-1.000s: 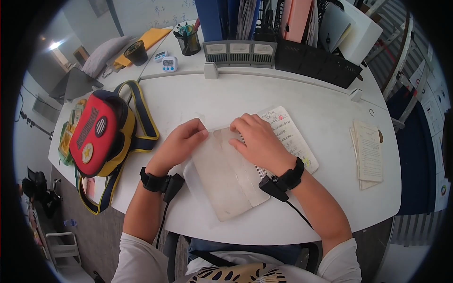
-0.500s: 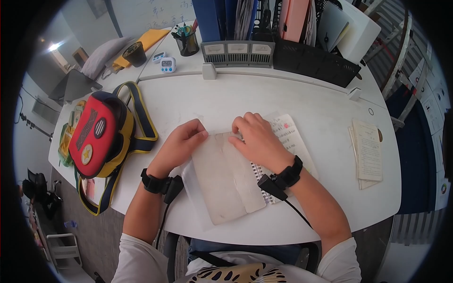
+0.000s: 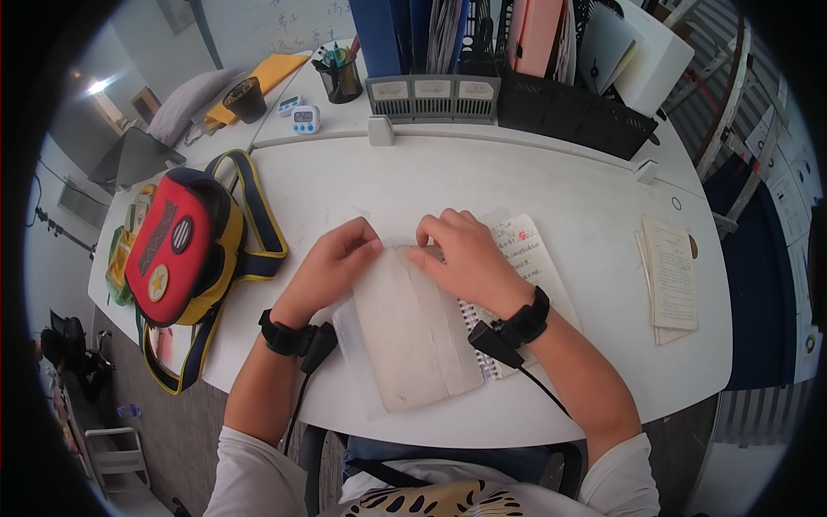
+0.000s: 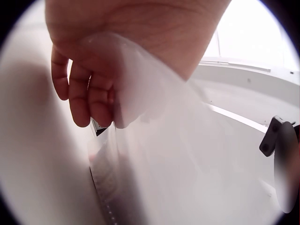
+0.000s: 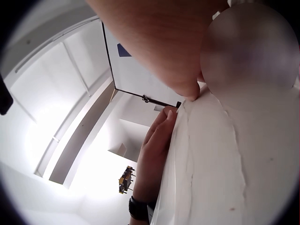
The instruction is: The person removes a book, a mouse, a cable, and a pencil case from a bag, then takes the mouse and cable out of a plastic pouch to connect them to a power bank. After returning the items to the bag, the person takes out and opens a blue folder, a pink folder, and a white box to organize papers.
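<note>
A spiral notebook (image 3: pixel 530 258) lies turned on the white table, handwriting on its right page. Its worn beige cover (image 3: pixel 413 336) is folded out to the left, with a translucent plastic sleeve (image 4: pixel 173 168) along its left side. My left hand (image 3: pixel 340 263) pinches the sleeve at the cover's upper left corner; in the left wrist view the sleeve covers part of its fingers. At the cover's top edge, my right hand (image 3: pixel 474 258) grips with thumb and curled fingers, the thumb tip on the cover in the right wrist view. The wire spiral (image 3: pixel 484 340) shows below the right wrist.
A red and yellow bag (image 3: pixel 185 241) with straps stands at the left. Loose printed sheets (image 3: pixel 670 280) lie at the right. Along the back are a pen cup (image 3: pixel 342 79), a small white timer (image 3: pixel 306 119), and a black file holder (image 3: pixel 573 112) with folders.
The notebook has shifted slightly down and left, showing more of its spiral. My right hand has slid a little left along the cover's top edge. My left hand has barely moved.
</note>
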Available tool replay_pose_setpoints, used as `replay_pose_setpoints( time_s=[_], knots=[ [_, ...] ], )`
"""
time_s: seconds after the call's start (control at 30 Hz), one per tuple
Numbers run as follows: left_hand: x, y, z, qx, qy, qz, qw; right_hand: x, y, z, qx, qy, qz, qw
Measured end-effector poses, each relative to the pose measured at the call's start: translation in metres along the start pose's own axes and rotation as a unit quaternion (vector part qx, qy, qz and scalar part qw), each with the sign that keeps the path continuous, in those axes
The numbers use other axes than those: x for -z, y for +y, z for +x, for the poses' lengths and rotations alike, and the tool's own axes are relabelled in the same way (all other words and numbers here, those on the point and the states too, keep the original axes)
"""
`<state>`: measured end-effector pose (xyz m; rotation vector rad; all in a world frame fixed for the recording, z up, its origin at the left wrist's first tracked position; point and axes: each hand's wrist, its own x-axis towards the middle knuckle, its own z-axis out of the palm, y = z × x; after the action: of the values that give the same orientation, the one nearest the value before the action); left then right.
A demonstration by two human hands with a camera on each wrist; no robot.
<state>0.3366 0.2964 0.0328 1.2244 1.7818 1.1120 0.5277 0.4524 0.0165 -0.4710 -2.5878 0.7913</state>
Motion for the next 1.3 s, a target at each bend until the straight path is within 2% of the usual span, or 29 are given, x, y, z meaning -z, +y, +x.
replay_pose_setpoints(
  time_s=[0.13, 0.23, 0.3, 0.43, 0.5, 0.7, 0.97, 1.3],
  knots=[
    [0.0, -0.001, 0.0, -0.01, -0.005, -0.006, 1.0, -0.003, 0.0, 0.0, 0.001, 0.016, 0.03, 0.999],
    [0.0, -0.001, 0.0, -0.015, -0.008, -0.006, 1.0, 0.001, -0.002, 0.002, -0.013, -0.008, 0.047, 0.999],
    [0.0, -0.001, 0.0, -0.016, -0.008, -0.007, 1.0, 0.002, -0.004, 0.003, -0.011, -0.007, 0.113, 0.994],
    [0.0, -0.001, 0.0, -0.02, -0.011, -0.002, 1.0, -0.002, -0.004, 0.003, 0.013, -0.003, 0.112, 0.994],
    [0.0, 0.0, -0.001, -0.021, -0.013, 0.0, 1.0, 0.0, -0.007, 0.005, -0.017, 0.0, 0.154, 0.988],
    [-0.005, 0.004, -0.003, -0.014, -0.03, -0.02, 0.999, 0.006, -0.009, 0.007, -0.079, -0.048, 0.162, 0.983],
    [-0.005, 0.005, -0.003, -0.004, -0.051, -0.071, 0.996, 0.007, -0.007, 0.006, -0.077, -0.06, 0.152, 0.983],
    [-0.011, 0.004, -0.003, 0.031, -0.045, -0.056, 0.997, -0.004, -0.008, 0.004, -0.072, -0.047, 0.201, 0.976]
  ],
)
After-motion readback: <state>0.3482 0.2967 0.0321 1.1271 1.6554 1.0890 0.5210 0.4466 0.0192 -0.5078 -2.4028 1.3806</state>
